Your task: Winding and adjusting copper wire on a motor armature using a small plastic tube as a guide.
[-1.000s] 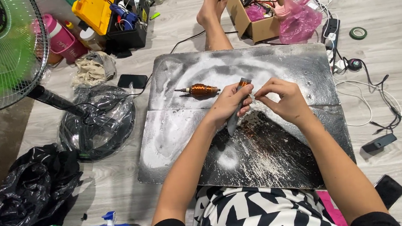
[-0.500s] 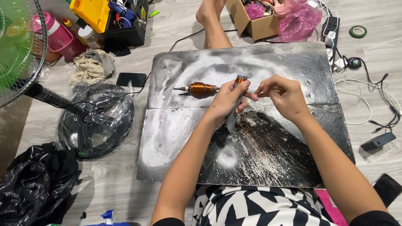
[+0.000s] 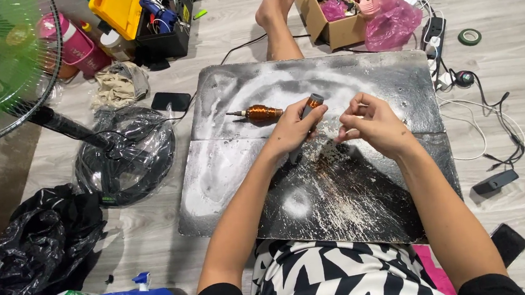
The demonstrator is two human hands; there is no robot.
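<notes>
Left hand (image 3: 291, 128) is what I see first, closed around a slim grey tool with a copper-wound tip (image 3: 309, 112) that points toward 1 o'clock over the dusty black board (image 3: 227, 176). Right hand (image 3: 372, 124) sits just beside it at 3 o'clock, fingers curled and pinched together, though I cannot tell what they pinch. At 10 o'clock from my left hand, 1 copper-wound rotor (image 3: 260, 113) lies on the board, near but apart.
</notes>
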